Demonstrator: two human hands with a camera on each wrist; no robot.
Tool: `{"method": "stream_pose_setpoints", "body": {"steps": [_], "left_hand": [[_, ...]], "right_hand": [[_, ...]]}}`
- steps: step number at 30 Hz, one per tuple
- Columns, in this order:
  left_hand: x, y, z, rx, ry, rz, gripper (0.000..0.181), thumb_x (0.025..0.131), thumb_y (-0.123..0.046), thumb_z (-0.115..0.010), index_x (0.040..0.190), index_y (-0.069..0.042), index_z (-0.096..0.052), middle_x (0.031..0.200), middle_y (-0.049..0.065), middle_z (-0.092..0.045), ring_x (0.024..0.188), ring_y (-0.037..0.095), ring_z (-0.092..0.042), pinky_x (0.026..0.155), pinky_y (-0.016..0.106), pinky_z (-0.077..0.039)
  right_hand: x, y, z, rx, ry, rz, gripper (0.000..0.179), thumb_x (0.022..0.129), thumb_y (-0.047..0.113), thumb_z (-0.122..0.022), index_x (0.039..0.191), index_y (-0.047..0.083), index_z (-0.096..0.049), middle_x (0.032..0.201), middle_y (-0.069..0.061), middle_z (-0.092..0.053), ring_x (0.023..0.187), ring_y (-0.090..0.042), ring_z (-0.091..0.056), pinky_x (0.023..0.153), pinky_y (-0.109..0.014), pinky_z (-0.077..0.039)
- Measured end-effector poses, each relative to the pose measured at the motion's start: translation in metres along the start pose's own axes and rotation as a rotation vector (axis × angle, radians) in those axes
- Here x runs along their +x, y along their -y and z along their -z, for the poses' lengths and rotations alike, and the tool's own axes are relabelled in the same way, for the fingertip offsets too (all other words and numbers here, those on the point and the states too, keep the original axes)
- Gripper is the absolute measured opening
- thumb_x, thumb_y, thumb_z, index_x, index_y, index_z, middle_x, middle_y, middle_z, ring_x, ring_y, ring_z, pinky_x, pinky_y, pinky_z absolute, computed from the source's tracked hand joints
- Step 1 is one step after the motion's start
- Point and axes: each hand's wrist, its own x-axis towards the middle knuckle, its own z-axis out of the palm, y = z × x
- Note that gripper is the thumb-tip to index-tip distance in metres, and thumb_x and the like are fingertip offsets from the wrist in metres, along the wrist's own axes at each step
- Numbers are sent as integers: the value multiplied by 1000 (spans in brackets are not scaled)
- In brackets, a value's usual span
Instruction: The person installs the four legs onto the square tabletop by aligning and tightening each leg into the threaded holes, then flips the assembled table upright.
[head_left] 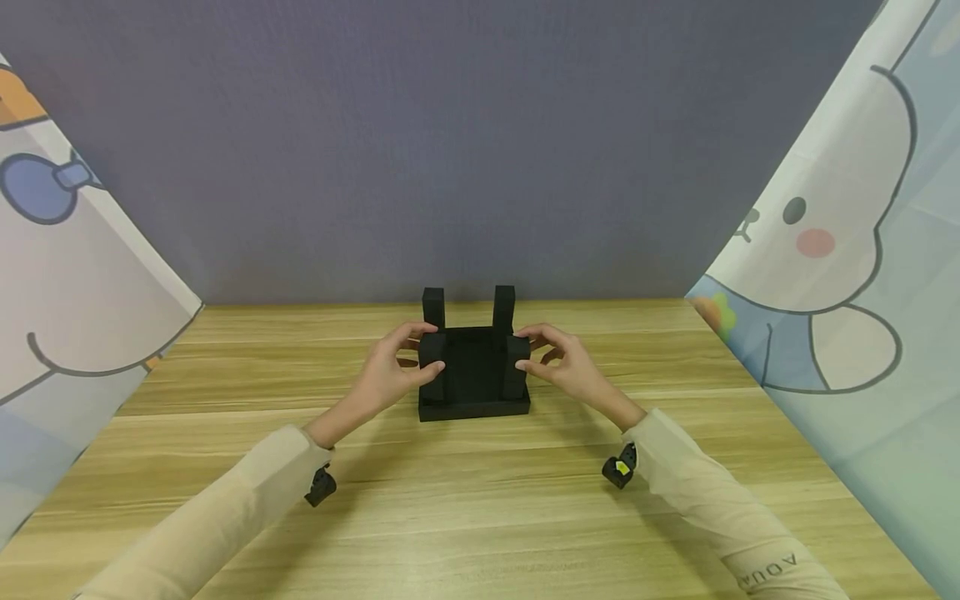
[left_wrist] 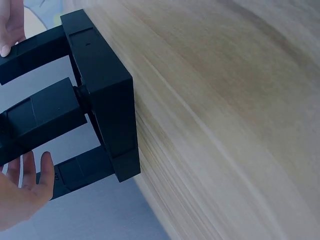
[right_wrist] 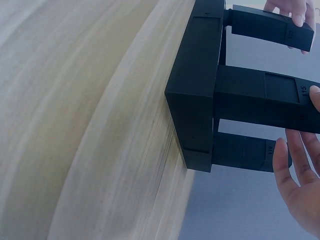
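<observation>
A shallow black base [head_left: 474, 411] lies on the table with several blocky black posts standing at its corners. My left hand [head_left: 390, 367] grips the upper end of the front left post [head_left: 432, 390], thumb on its near face. In the left wrist view, a narrow neck [left_wrist: 83, 98] shows in a gap between that post and the base. My right hand [head_left: 568, 364] holds the top of the front right post [head_left: 514, 383] between thumb and fingers. The right wrist view shows this post marked 115, sitting right against the base. Two rear posts stand behind, a left one [head_left: 434, 307] and a right one [head_left: 504, 307].
The wooden table [head_left: 472, 500] runs back to a grey upright panel [head_left: 450, 150]. Cartoon-printed sheets hang at the left [head_left: 90, 267] and right [head_left: 840, 250]. A small black camera sits at each wrist, one on the left [head_left: 321, 486] and one on the right [head_left: 619, 468].
</observation>
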Motion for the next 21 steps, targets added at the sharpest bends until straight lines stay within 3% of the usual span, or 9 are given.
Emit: {"method": "stream_pose_setpoints", "body": {"steps": [4,7,11,15,17,21], "left_hand": [[0,6,1,-3,2,-30,48,80,-14,-71,124,-9,-52,120,13,-53,102,31,-57,81,50,-50],[2,11,2,0,27,-62,48,80,-15,-71,124,-12,-52,119,11,-53,102,29,-57,81,48,-51],[6,15,7,6,101,-79,47,81,-14,-70,125,-15,-51,120,12,-52,104,29,-53,83,45,-51],[9,11,14,-6,190,-72,48,82,-13,-68,127,-16,-50,126,11,-50,107,29,-51,86,44,-49],[9,3,17,-12,219,-65,48,83,-10,-67,128,-12,-49,129,13,-48,107,31,-51,88,45,-48],[9,3,17,-12,223,-60,50,83,-11,-67,128,-13,-48,130,12,-48,108,31,-51,89,46,-47]], "right_hand": [[-1,8,1,-2,2,11,37,80,0,-68,115,-3,-56,114,-20,-58,93,-34,-58,70,-39,-50],[0,-3,-1,-5,-6,22,38,80,1,-68,116,1,-56,114,-18,-58,93,-32,-58,69,-36,-50],[1,-21,-4,-6,-17,30,39,80,8,-69,117,7,-57,114,-13,-59,94,-27,-59,69,-33,-50],[2,-24,-4,3,-17,39,38,80,12,-70,116,10,-58,113,-11,-59,93,-26,-59,69,-32,-50],[1,-15,-2,12,-11,28,37,80,9,-69,116,7,-58,113,-13,-59,94,-29,-58,69,-35,-50],[-2,6,1,12,-2,13,37,80,2,-68,115,-1,-56,113,-20,-58,94,-35,-58,70,-40,-50]]}}
